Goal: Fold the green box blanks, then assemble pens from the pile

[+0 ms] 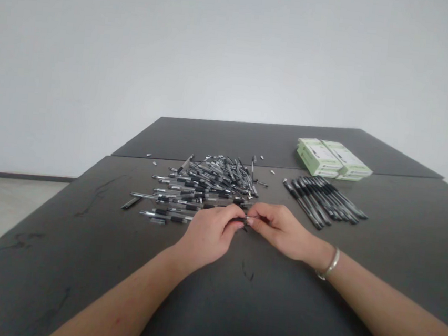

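Note:
Above the dark table, my left hand [210, 234] is closed around a pen [238, 219], with thumb and forefinger pinching its barrel. Thumb and forefinger of my right hand [277, 228] pinch the same pen's end, right against the left fingertips. Most of the pen is hidden by my fingers, and what sits at its end is too small to make out. Just beyond my hands spreads a heap of pens and pen parts [219, 173], with black-gripped pen barrels [178, 205] lying sideways at its near side. To the right lies a slanted row of capped pens [326, 199].
Green and white boxes [320, 159] are stacked at the back right of the table [92, 261]. Small silvery cone tips [273, 171] lie scattered around the heap. A seam crosses the table behind the pens, and a white wall [235, 47] stands beyond.

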A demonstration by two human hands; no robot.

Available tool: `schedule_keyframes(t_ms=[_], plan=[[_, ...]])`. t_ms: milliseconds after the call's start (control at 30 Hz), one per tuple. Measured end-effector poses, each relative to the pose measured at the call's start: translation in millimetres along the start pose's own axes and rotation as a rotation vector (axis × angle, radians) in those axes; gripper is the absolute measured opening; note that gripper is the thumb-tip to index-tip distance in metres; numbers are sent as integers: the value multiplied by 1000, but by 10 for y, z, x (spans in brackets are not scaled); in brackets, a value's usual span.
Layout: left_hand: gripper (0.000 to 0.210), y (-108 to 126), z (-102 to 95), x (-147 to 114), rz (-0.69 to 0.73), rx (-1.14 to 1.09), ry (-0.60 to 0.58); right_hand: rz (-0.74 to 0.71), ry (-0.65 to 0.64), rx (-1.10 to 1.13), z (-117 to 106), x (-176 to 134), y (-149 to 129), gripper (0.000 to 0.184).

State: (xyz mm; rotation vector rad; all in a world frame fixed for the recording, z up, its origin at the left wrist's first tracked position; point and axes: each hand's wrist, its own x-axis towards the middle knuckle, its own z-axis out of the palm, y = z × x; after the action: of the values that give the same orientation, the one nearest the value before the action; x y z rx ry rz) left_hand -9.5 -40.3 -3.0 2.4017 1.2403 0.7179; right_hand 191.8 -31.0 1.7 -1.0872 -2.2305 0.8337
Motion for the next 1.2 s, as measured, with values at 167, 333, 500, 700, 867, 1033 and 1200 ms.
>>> schedule_keyframes(t_ms=[167,333,500,700,867,1033,1200], plan=[[12,-7,16,-3,5,22,11,36,2,11,23,-1,8,20],[12,-22,-22,13,-15,29,41,44,19,68,-1,16,20,22],[16,-135,-63,54,-119,-3,228,127,215,146,-88,55,136,24],[17,-185,-51,79,-163,-38,252,102,280,-27,-73,70,244,16],[18,-162,-50,84,-150,-26,283,-27,130,-222,39,66,271,17],[19,-149,-49,80,-127,-13,293,-40,93,-351,83,69,296,15],[19,-133,-58,69,-86,6,242,1,101,-362,58,63,262,12]])
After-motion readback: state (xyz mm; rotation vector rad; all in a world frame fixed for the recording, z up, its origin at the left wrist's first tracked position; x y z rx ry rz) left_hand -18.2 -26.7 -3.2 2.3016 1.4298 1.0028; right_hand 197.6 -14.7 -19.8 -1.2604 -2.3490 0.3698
